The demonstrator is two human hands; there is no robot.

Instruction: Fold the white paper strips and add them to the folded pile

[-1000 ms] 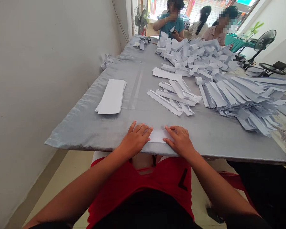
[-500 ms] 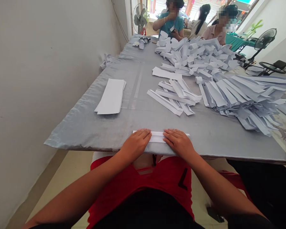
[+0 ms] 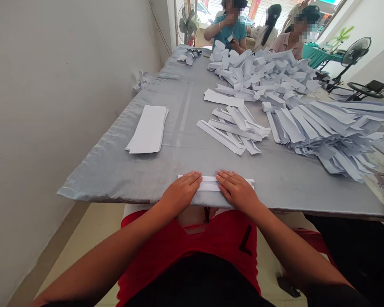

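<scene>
I have the folded paper strip (image 3: pixel 209 186) near the bench's (image 3: pixel 112 179) six o'clock edge, at three o'clock from the left hand (image 3: pixel 184 187), nine from the right hand (image 3: pixel 237 188). Both rest flat on it, fingers together. I see a paper stack (image 3: pixel 148 128) at the left hand's eleven.

The grey-covered table (image 3: pixel 109 175) is flanked at left by a white wall (image 3: pixel 67 76); beyond its far end, a fan (image 3: pixel 188 26) and a teal-shirted person (image 3: pixel 239 33) are seen

The person's two hands (image 3: pixel 183 189) (image 3: pixel 238 189) (one strip (image 3: pixel 209 186) beneath), one flat stack (image 3: pixel 148 129)
</scene>
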